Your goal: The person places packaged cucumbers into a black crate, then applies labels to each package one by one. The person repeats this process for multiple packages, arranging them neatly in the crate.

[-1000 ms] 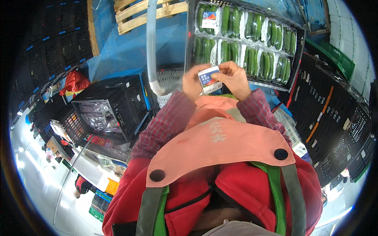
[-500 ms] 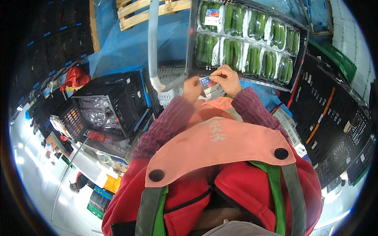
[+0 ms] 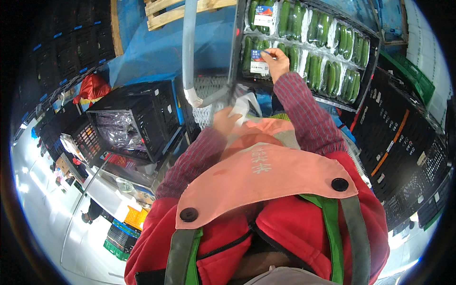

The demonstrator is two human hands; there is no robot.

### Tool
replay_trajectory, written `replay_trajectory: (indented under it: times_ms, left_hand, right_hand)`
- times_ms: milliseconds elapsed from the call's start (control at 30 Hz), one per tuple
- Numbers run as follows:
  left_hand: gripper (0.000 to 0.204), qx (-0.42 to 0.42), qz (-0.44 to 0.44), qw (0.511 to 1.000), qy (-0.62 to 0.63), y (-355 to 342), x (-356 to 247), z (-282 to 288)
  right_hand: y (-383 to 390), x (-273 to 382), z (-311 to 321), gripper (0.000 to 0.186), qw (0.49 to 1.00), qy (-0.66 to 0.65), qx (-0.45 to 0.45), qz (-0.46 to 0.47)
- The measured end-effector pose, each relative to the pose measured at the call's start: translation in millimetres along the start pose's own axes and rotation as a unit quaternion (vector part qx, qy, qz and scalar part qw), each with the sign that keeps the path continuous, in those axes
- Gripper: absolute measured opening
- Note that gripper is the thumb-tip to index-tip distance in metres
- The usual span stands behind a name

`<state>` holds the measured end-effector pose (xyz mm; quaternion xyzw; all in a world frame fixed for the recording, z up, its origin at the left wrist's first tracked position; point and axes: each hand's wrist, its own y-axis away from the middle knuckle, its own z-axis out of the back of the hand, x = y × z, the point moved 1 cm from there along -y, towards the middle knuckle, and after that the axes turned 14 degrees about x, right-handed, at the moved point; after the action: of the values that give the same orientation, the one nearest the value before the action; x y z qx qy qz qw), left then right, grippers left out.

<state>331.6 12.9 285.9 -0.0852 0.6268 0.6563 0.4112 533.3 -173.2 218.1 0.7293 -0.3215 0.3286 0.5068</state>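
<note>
In the black crate (image 3: 304,99) lie two rows of clear-wrapped packs of cucumbers (image 3: 311,71). My right hand (image 3: 279,65) is over the left pack of the near row, thumb and fingers pinching the upper right corner of a blue, red and white label (image 3: 259,61). That label lies against the wrap of the pack; whether it is stuck down all over I cannot tell. Nearer my apron, my left hand (image 3: 225,121) grips white backing paper (image 3: 244,104), both slightly blurred. A similar label (image 3: 263,16) sits on the pack behind.
A grey pipe (image 3: 189,52) bends down left of the crate, beside white foam netting (image 3: 206,90). Black crates stand at left (image 3: 156,114) and right (image 3: 394,137), one on the left holding wrapped purple produce (image 3: 116,130). A wooden pallet (image 3: 175,12) lies at the back.
My right hand has carried the label from in front of my apron up onto the near-row pack. My left hand has drawn back toward me with the white paper.
</note>
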Motion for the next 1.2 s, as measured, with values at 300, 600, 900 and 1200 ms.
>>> replay_trajectory:
  times_ms: [300,600,900,1200]
  left_hand:
    - [0.013,-0.018,-0.272,0.961,-0.047,29.0,-73.1,5.1]
    - [0.019,-0.030,-0.423,0.894,-0.143,14.8,-120.3,-6.3]
    - [0.031,-0.064,-0.436,0.892,-0.102,2.7,-153.6,-20.3]
    - [0.021,0.000,-0.175,0.948,0.265,-34.3,-157.2,-37.2]
  right_hand:
    - [-32.8,-10.8,-0.3,0.047,0.882,0.459,-0.001,-0.104]
    - [22.2,53.1,11.3,0.051,0.934,0.296,0.165,-0.112]
    - [100.7,91.2,24.8,0.044,0.949,-0.036,0.278,-0.145]
    - [120.4,104.1,40.8,0.027,0.977,-0.021,0.214,-0.012]
